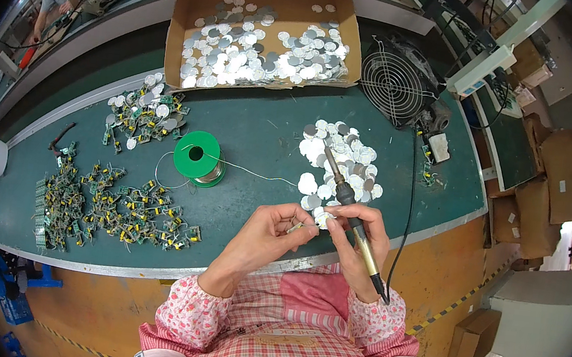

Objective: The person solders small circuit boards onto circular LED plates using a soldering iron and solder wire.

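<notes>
My left hand (261, 238) is closed in a pinch near the table's front edge. What sits between its fingertips is small, and I cannot make it out. My right hand (365, 247) grips a soldering iron (354, 211), its tip pointing up and away over the discs. Thumb and forefinger of that hand also meet a round white disc (323, 219), right beside the left fingertips. Just beyond both hands lies a loose pile of white and grey discs (356, 153). Thin solder wire runs from a green spool (197, 156) towards this pile.
A cardboard box (261, 89) of discs stands at the back, beside a round fan (397, 85). Small circuit boards with yellow parts (131, 207) cover the left of the green table (263, 133). Boards with discs (144, 113) lie behind the spool. The iron's black cable (410, 207) crosses the right side.
</notes>
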Motion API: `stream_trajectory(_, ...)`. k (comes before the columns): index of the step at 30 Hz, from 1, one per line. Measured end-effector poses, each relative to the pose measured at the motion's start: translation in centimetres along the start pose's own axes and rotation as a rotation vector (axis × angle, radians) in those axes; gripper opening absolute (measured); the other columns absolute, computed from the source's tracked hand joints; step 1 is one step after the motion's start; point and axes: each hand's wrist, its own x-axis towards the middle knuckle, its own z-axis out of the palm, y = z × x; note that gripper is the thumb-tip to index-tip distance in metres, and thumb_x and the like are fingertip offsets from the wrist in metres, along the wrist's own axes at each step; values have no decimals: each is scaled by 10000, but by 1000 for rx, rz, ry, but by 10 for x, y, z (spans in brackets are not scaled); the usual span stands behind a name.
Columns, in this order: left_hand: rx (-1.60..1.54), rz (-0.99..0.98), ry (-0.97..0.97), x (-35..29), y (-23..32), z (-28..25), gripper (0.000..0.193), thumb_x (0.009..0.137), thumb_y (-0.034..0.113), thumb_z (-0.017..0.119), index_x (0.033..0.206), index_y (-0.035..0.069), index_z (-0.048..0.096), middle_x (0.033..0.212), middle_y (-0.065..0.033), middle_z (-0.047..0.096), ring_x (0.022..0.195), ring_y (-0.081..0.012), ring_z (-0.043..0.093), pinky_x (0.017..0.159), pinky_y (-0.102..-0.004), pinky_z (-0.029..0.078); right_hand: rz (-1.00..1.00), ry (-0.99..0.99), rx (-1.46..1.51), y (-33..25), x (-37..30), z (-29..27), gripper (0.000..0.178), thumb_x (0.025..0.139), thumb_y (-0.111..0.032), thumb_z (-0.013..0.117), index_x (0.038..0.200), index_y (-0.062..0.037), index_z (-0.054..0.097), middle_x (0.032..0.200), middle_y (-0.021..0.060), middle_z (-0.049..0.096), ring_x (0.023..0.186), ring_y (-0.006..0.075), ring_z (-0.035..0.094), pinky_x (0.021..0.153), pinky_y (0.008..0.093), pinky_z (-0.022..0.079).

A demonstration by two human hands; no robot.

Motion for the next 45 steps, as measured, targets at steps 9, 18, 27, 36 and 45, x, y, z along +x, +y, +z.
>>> stream_trajectory(9,350,186,77,3,-12,-7,97,796,120,665,825,28,662,596,32,540,516,-6,366,455,-217,293,-31,-124,-77,-2,7,-7,208,809,14,656,994,-31,570,878,67,660,736,82,617,630,212,476)
stream_trajectory(18,287,233,91,3,-15,-7,96,783,121,673,813,30,665,548,57,463,490,-12,315,434,-231,236,-11,-198,-108,-7,14,-8,221,799,15,662,1002,-37,592,863,71,663,751,108,636,641,225,486)
stream_trajectory(27,318,109,37,1,-6,-9,85,824,56,653,872,-13,639,825,2,642,784,-32,546,694,-203,451,1,-208,-113,-7,16,-8,215,799,17,662,997,-35,595,870,70,665,757,114,641,642,231,491)
stream_trajectory(36,276,92,68,1,-10,-7,111,831,46,650,923,-13,632,853,2,638,801,-34,553,696,-198,453,-8,-205,-141,-8,16,-7,210,795,15,665,989,-29,596,858,70,663,728,114,634,623,228,481)
stream_trajectory(45,-22,84,197,9,-8,-9,109,838,80,649,916,4,642,768,11,598,653,-28,488,574,-175,386,-61,76,-148,-19,2,-16,143,817,-22,637,929,8,553,721,104,642,610,145,648,537,240,494)
